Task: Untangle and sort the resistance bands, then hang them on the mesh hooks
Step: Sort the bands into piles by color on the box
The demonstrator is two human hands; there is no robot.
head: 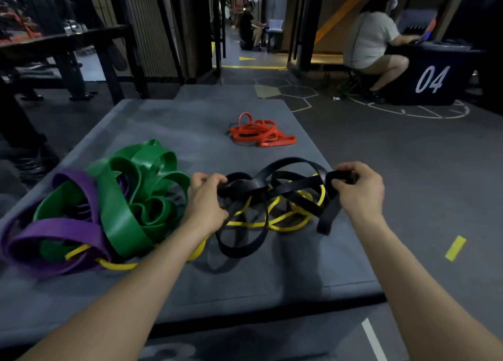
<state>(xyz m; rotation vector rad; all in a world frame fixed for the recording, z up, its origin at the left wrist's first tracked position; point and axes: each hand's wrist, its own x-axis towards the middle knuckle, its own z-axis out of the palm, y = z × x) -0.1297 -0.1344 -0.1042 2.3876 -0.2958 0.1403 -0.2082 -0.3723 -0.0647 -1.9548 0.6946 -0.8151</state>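
Left hand: the left hand (208, 197) gripped one end of the black bands (272, 194), fingers curled round the strap.
Right hand: the right hand (359, 189) pinched a folded black loop at the tangle's right side.
Black bands: knotted over thin yellow bands (285, 219), mid-mat, between the hands.
Handling: soft, light, stretchy and likely grippy rubber; best taken at a free loop, not the knot.
Left pile: wide green bands (130, 197) wound with purple bands (54, 232).
Far: red bands (258, 133) lay apart on the grey mat (190, 115).
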